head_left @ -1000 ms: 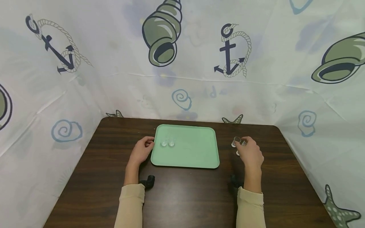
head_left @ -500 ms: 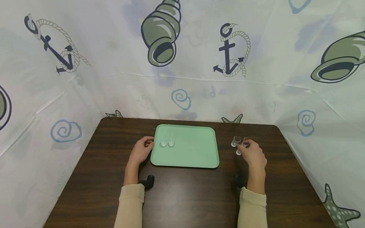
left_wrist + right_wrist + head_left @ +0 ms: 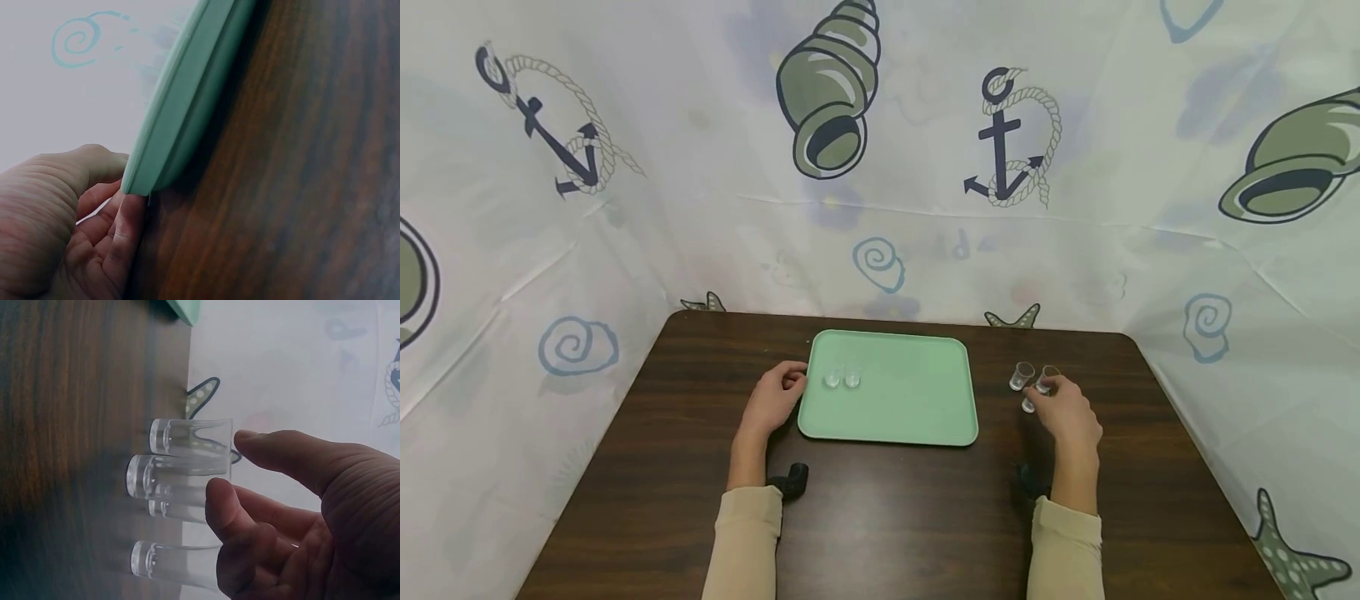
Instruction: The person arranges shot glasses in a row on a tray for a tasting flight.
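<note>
In the head view my left hand (image 3: 772,396) is at the left edge of a green tray (image 3: 917,400). Up close in the left wrist view, its thumb and fingers pinch the tray's rim (image 3: 187,81). My right hand (image 3: 1067,408) hovers around a cluster of small clear shot glasses (image 3: 1022,375) on the right of the table. In the right wrist view the index finger overlaps the upper part of one shot glass (image 3: 144,478), while the thumb stays apart from it near the rims. The hand partly hides the glasses from above.
Two clear shot glasses (image 3: 852,379) stand side by side on the left part of the tray. The dark wooden table (image 3: 895,517) meets a white patterned curtain (image 3: 925,267) at its back and sides.
My right hand has shifted slightly right from the glasses, uncovering more of them, then stayed nearly still. The left hand and tray have kept their places.
</note>
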Motion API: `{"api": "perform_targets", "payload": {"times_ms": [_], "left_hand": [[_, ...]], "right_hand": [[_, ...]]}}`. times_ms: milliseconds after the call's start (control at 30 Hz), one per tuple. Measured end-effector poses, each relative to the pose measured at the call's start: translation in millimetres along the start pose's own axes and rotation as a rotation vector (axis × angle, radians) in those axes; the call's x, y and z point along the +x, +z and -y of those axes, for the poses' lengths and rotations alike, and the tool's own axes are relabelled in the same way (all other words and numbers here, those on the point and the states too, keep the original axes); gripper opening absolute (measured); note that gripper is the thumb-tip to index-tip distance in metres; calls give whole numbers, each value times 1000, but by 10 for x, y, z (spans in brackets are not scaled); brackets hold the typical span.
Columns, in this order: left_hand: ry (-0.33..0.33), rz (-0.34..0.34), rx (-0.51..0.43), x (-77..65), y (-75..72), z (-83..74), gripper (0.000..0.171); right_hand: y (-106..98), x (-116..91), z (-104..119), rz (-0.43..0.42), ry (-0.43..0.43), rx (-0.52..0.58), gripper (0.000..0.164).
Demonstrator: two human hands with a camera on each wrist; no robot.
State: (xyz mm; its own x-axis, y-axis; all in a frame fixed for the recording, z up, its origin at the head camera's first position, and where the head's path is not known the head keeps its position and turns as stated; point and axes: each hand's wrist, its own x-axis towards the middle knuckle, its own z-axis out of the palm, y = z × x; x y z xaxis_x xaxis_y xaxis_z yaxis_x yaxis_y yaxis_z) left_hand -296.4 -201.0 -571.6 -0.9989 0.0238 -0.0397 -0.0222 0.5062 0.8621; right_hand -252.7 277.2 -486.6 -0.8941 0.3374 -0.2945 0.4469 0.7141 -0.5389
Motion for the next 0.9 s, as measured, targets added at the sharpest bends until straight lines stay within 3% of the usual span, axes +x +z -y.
{"api": "perform_targets", "payload": {"times_ms": [233, 633, 900], "left_hand": [[-2, -7, 2, -9, 3, -1, 39], [-8, 1, 2, 4, -5, 3, 40], [-4, -3, -3, 10, -6, 13, 40]], "right_hand": [[44, 58, -70, 20, -16, -4, 67], [129, 160, -161, 16, -116, 75, 53], [159, 198, -195, 64, -154, 137, 51]]}}
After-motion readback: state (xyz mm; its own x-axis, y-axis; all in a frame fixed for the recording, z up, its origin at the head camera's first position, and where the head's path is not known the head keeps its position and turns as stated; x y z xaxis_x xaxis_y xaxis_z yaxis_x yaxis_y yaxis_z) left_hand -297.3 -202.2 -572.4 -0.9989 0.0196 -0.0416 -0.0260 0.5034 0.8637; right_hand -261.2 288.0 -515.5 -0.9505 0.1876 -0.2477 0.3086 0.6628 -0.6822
